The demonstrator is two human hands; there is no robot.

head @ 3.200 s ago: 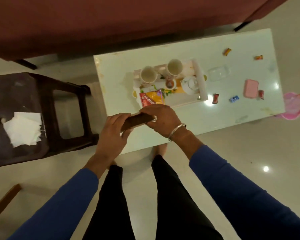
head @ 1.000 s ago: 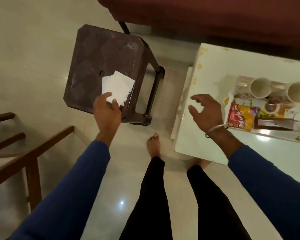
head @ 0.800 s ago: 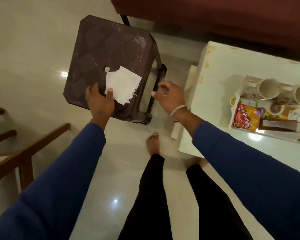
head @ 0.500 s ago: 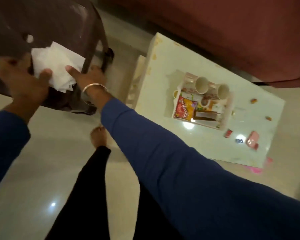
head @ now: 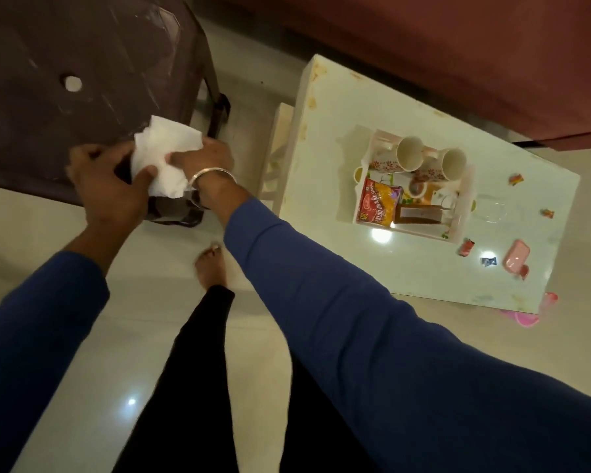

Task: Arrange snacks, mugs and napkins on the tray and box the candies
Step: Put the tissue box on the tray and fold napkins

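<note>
Both hands gripped the white napkins (head: 166, 158) at the near edge of the brown stool (head: 65, 80): left hand (head: 108, 186) pinching from below, right hand (head: 203, 158) closed over them. Tray (head: 459, 213) sat well apart on the table (head: 321, 199).

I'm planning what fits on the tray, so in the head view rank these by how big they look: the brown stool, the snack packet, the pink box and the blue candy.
1. Brown stool, though it sits nearest the camera.
2. Snack packet.
3. Pink box.
4. Blue candy.
</note>
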